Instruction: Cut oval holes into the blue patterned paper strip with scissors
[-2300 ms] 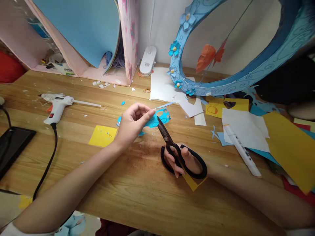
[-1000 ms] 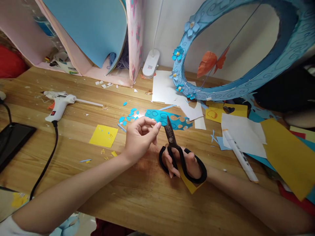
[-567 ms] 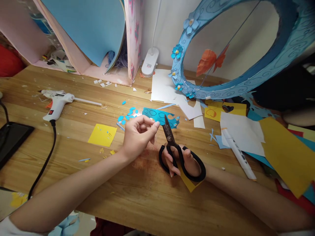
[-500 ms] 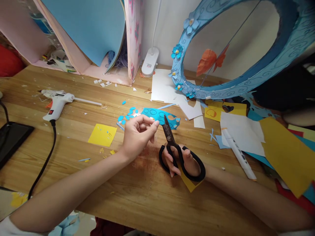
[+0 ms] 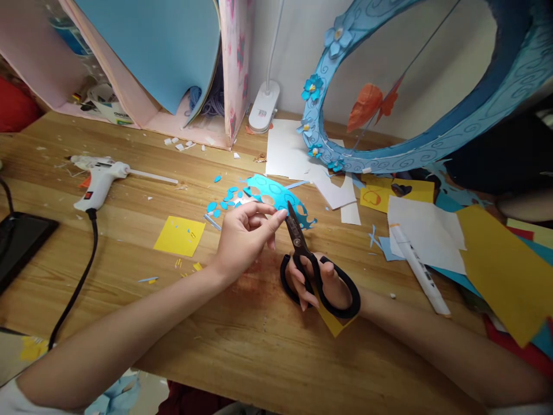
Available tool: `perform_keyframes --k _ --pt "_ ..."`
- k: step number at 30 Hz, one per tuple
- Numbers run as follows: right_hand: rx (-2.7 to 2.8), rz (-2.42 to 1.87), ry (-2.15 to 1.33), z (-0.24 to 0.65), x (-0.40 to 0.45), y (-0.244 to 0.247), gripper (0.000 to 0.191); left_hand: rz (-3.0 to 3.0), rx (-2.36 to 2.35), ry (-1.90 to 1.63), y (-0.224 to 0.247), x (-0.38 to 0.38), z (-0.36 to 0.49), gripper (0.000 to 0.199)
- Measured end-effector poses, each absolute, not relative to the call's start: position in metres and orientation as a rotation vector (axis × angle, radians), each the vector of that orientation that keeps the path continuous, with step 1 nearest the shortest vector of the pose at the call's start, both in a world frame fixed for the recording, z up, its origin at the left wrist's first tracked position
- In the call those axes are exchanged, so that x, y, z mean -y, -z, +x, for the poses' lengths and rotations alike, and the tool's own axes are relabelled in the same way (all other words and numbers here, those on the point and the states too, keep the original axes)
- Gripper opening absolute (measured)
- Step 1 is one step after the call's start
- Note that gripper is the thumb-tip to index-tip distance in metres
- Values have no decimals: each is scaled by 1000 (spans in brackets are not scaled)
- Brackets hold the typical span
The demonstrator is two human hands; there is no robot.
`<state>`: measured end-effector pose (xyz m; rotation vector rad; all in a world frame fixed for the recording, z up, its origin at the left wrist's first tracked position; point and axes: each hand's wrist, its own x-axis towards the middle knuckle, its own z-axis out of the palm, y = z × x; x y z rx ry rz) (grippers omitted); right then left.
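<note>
My left hand (image 5: 248,233) pinches a bright blue sheet of paper (image 5: 270,189) between thumb and forefinger. Oval outlines are drawn on the sheet, and several holes are cut along it. In my right hand (image 5: 311,282) are black-handled scissors (image 5: 298,242), fingers through the loops. Their dark blades point up and meet the paper beside my left thumb; the blades look nearly closed. Small blue paper ovals (image 5: 223,204) lie scattered just left of the sheet. Below my right hand, a yellow paper piece (image 5: 334,320) shows partly.
A white glue gun (image 5: 101,178) lies at left with its cable. A yellow paper square (image 5: 180,236) is nearer me. Behind stands a blue decorated ring (image 5: 317,124) with flowers. White paper, a marker (image 5: 419,271) and coloured sheets (image 5: 501,265) crowd the right side.
The blue paper has turned and tilted in my left hand, its left end rising. My left hand has shifted slightly right, closer to the blades. The scissors stay almost in place.
</note>
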<state>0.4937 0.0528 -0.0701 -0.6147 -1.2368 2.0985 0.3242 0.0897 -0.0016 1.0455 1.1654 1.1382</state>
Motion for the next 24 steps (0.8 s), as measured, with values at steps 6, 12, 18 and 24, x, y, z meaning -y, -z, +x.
perform_keyframes --k 6,12,18,24 --pt "1258 -616 -2134 495 -54 68 60 1083 -1145 -1165 0 -92 323 22" --pt "1312 -637 -2093 496 -54 62 64 1099 -1144 -1185 1 -93 322 23" --pt "1323 -636 -2100 497 -54 61 65 1043 -1128 -1177 3 -93 323 26" --pt "1333 -663 -2052 494 -53 64 60 1037 -1126 -1150 4 -94 322 26"
